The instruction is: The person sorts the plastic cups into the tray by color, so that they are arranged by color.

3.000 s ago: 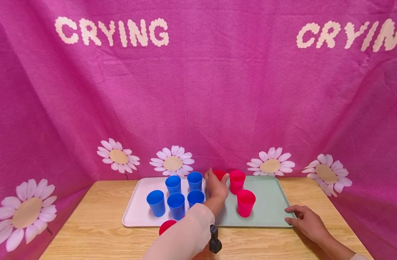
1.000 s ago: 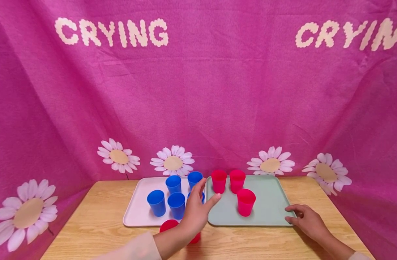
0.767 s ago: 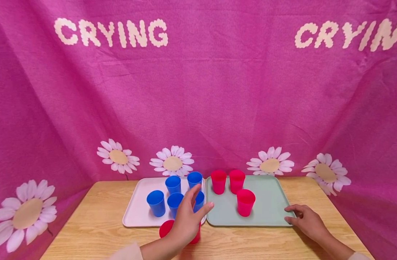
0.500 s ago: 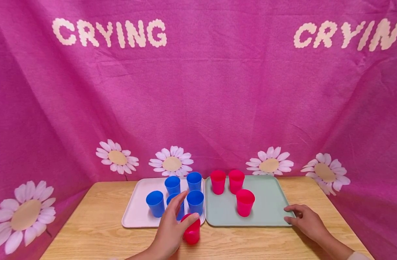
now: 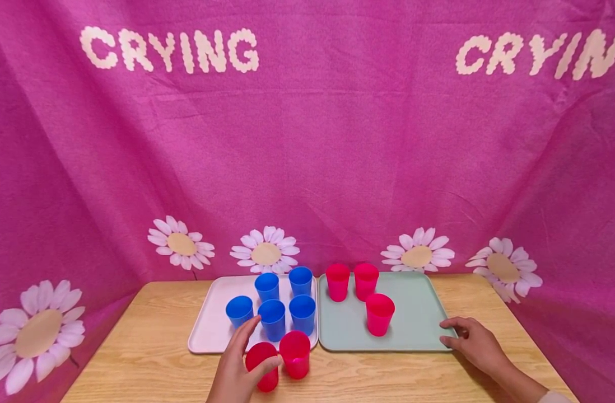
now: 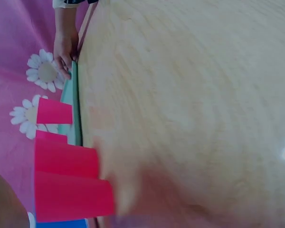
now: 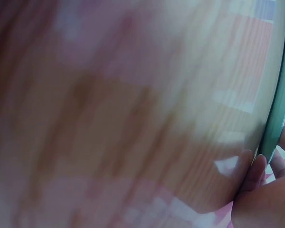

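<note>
In the head view my left hand (image 5: 237,364) is at the front of the table, fingers and thumb spread around a red cup (image 5: 267,382) without visibly closing on it. A second red cup (image 5: 296,358) stands just right of it. The left wrist view shows the nearest red cup (image 6: 73,197) beside part of my left hand (image 6: 2,199). At the green tray's (image 5: 413,336) right edge, my right hand (image 5: 474,341) pinches the rim between fingers and thumb. Three red cups stand on that tray, the front one (image 5: 380,316) nearest me.
A white tray (image 5: 206,330) adjoins the green tray on the left and carries several blue cups, one (image 5: 272,322) near its front. Both trays lie on a wooden table (image 5: 136,358). A pink curtain (image 5: 307,140) with daisies hangs behind.
My left hand let go of a red cup at the green tray's back left, then came back left and forward to the front red cups. My right hand stayed at the tray edge.
</note>
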### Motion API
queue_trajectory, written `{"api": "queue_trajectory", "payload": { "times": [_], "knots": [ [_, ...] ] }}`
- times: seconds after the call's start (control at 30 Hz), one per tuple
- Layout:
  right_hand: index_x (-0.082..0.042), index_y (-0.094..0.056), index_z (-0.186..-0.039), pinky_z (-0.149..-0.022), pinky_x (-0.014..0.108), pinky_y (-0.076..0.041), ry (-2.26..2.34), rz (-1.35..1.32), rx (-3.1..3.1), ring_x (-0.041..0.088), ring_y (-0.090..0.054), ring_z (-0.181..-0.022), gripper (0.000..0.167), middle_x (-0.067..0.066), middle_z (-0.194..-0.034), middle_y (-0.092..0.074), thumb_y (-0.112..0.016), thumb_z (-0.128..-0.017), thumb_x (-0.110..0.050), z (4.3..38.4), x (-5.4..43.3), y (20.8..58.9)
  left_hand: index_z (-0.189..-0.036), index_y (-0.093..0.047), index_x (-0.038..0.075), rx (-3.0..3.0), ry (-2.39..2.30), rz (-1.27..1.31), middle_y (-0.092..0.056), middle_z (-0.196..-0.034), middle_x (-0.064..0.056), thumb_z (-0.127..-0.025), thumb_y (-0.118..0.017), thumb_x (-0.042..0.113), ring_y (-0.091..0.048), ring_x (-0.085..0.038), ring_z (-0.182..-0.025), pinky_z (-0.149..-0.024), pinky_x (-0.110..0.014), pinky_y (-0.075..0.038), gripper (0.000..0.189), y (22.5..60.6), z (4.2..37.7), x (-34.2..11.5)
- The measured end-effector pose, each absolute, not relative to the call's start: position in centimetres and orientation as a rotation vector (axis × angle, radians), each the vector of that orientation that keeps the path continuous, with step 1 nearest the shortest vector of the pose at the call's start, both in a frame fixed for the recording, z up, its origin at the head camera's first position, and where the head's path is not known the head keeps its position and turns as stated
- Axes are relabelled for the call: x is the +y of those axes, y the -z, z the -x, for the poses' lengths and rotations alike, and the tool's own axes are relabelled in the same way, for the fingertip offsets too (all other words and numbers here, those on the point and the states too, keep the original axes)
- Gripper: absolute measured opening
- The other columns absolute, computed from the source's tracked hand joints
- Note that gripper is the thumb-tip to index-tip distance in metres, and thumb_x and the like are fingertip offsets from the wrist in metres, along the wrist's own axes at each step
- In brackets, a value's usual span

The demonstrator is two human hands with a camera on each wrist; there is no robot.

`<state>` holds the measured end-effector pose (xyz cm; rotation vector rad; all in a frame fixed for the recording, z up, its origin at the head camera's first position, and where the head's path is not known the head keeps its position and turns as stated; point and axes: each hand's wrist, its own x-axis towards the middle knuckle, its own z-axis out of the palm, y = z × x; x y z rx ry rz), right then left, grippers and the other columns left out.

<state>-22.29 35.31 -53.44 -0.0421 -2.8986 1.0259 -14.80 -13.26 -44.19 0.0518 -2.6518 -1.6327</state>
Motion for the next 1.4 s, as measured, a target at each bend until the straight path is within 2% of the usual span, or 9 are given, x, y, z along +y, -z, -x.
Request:
{"api": "queue_trajectory", "payload": {
  "times": [0.37, 0.63, 0.9, 1.4],
  "knots": [
    [-0.005, -0.076, -0.111, -0.076, 0.036, -0.045, -1.025, 0.041, -2.893, 0.021, -0.052, -0.087, 0.033, 0.008, -0.099, -0.064, -0.085, -0.085, -0.022, 22.2, 35.3, 53.5, -0.156, -0.040, 0.005, -2.676, 1.687, -0.127, -0.042, -0.156, -0.026, -0.076, -0.093, 0.024, -0.040, -0.056, -0.140, -0.098, -0.054, -0.054, 0.098, 46.6, 15.0, -14.3],
    [-0.006, -0.076, -0.110, -0.074, 0.035, -0.044, -1.003, 0.031, -2.884, 0.020, -0.051, -0.085, 0.031, 0.007, -0.095, -0.062, -0.085, -0.084, -0.021, 22.1, 35.2, 53.5, -0.158, -0.036, 0.002, -2.692, 1.751, -0.174, -0.047, -0.152, -0.025, -0.074, -0.094, 0.026, -0.049, -0.050, -0.133, -0.096, -0.048, -0.057, 0.105, 48.0, 15.7, -14.7],
    [-0.006, -0.076, -0.111, -0.076, 0.037, -0.044, -1.009, 0.050, -2.891, 0.020, -0.051, -0.087, 0.032, 0.007, -0.099, -0.063, -0.085, -0.085, -0.023, 22.2, 35.3, 53.6, -0.155, -0.039, -0.001, -2.714, 1.792, -0.181, -0.057, -0.140, -0.025, -0.078, -0.092, 0.025, -0.060, -0.044, -0.120, -0.091, -0.045, -0.060, 0.097, 48.5, 15.9, -15.0],
    [-0.006, -0.076, -0.113, -0.077, 0.037, -0.045, -1.018, 0.051, -2.906, 0.021, -0.052, -0.088, 0.034, 0.008, -0.100, -0.063, -0.085, -0.086, -0.024, 22.5, 35.5, 53.7, -0.150, -0.046, -0.003, -2.743, 1.772, -0.173, -0.063, -0.133, -0.023, -0.079, -0.091, 0.028, -0.064, -0.040, -0.115, -0.093, -0.045, -0.059, 0.090, 49.0, 15.9, -15.4]
  ]
}}
